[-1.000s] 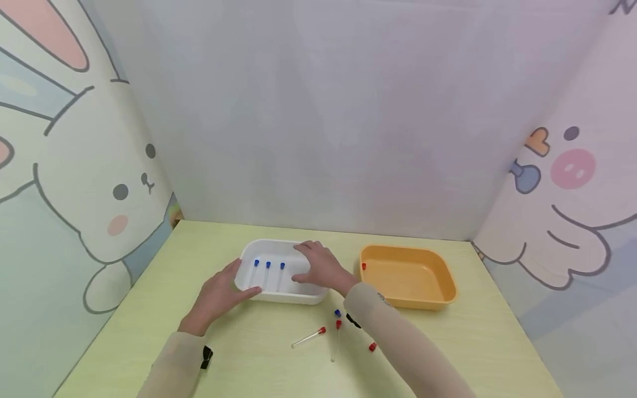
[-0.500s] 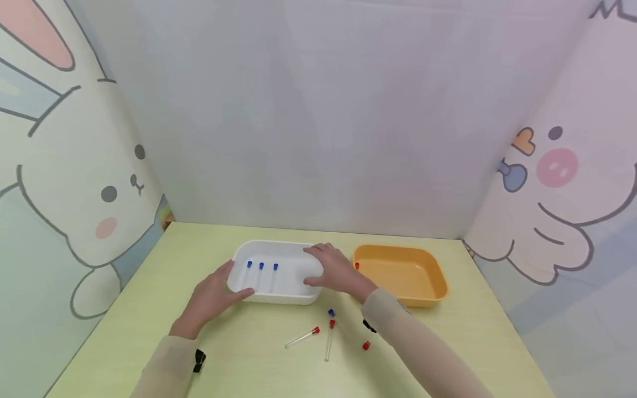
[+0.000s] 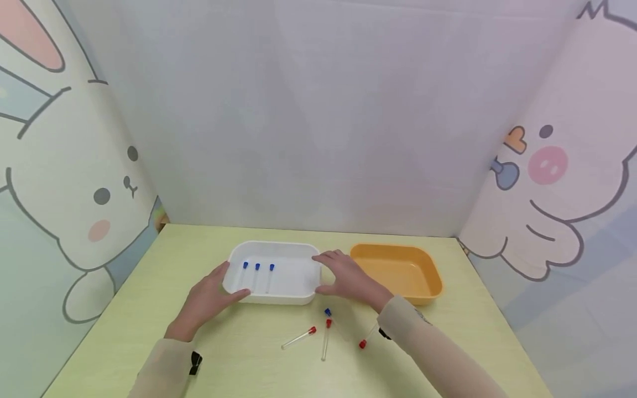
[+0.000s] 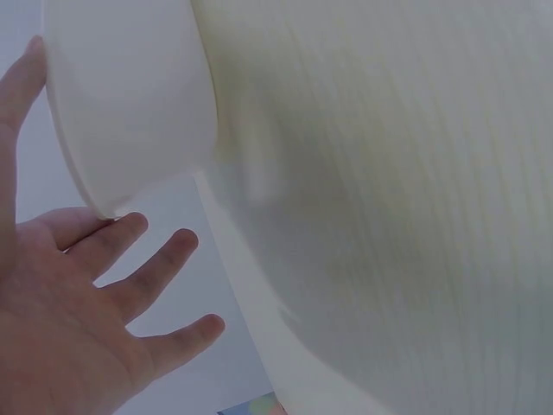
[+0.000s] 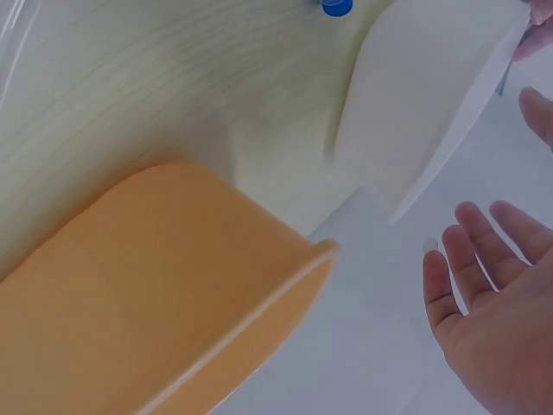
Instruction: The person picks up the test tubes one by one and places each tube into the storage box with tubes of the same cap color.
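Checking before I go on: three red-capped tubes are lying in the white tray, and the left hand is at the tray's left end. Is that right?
Not quite: the caps on the three tubes in the white tray are blue, not red, as the head view shows. The left hand is indeed at the tray's left end.

Your head camera is looking forward and down over the table [image 3: 249, 359] from above. Your left wrist camera is closely facing the white tray [image 4: 130, 95] from outside; your right one is facing the orange tray [image 5: 155, 277] from nearby. Your head and right views are sharing both trays.
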A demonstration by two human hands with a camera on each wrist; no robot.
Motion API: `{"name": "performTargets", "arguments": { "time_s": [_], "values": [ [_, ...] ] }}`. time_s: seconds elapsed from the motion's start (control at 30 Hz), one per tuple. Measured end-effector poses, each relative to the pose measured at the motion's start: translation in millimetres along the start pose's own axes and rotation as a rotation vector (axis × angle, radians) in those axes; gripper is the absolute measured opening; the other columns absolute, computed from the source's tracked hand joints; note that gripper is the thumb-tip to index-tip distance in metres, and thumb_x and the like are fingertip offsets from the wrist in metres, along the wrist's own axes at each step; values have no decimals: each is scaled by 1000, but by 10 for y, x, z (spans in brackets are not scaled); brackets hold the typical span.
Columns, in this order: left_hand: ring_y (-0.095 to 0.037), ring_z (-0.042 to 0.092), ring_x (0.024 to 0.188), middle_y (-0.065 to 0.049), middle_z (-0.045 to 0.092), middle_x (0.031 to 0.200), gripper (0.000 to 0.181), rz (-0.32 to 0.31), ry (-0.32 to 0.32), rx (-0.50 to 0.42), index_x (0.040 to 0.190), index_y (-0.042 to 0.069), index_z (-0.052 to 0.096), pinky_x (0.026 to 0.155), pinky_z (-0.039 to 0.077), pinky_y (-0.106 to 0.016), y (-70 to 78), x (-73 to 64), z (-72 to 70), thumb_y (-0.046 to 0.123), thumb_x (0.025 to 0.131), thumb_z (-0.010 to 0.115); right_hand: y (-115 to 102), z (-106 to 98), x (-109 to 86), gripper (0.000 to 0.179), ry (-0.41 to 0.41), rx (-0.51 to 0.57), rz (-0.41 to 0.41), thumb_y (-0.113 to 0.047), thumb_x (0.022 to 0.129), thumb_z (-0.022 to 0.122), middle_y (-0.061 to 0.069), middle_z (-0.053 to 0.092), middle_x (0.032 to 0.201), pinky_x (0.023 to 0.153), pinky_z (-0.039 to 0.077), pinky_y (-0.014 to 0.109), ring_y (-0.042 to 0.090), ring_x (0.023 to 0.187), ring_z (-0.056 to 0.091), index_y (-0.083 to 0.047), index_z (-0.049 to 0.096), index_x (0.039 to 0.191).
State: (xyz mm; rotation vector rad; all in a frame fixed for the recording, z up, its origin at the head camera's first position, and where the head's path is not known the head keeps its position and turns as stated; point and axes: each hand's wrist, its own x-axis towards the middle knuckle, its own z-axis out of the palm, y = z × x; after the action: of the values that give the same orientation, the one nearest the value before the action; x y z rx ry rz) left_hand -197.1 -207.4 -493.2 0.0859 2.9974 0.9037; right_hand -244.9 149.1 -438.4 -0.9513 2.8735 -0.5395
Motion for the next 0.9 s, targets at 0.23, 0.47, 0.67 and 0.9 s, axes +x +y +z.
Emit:
{"name": "performTargets", "arguments": {
  "time_s": [0.23, 0.47, 0.67, 0.9],
  "values": [
    [-53, 39, 145, -29, 33, 163, 117, 0, -13, -6, 162, -2, 24, 110, 41, -69, 22, -9, -7, 71, 83, 71, 60, -16, -157, 74, -34, -13, -20, -36, 83, 86, 10, 61, 143, 111, 46, 53, 30, 129, 54, -12, 56, 147],
    [-54, 39, 145, -31, 33, 163, 117, 3, -9, 1, 161, -3, 23, 109, 42, -70, 27, -16, -22, 72, 84, 70, 114, -13, -261, 75, -108, -33, -6, -39, 83, 84, 7, 60, 146, 116, 41, 56, 30, 134, 52, -15, 56, 148],
    [-54, 38, 145, -31, 32, 163, 118, 4, -10, 0, 161, -3, 23, 110, 41, -70, 14, -10, -13, 73, 83, 70, 162, 22, -357, 75, -175, -35, -33, -36, 82, 86, 4, 60, 146, 119, 38, 55, 29, 137, 51, -15, 56, 147],
    [-54, 38, 146, -31, 32, 163, 117, 12, -6, 7, 161, -4, 24, 110, 41, -70, 6, -9, -15, 72, 84, 70, 162, 68, -455, 81, -260, -66, -61, -34, 75, 89, 3, 60, 146, 119, 40, 50, 25, 139, 52, -15, 57, 147]
  ]
}}
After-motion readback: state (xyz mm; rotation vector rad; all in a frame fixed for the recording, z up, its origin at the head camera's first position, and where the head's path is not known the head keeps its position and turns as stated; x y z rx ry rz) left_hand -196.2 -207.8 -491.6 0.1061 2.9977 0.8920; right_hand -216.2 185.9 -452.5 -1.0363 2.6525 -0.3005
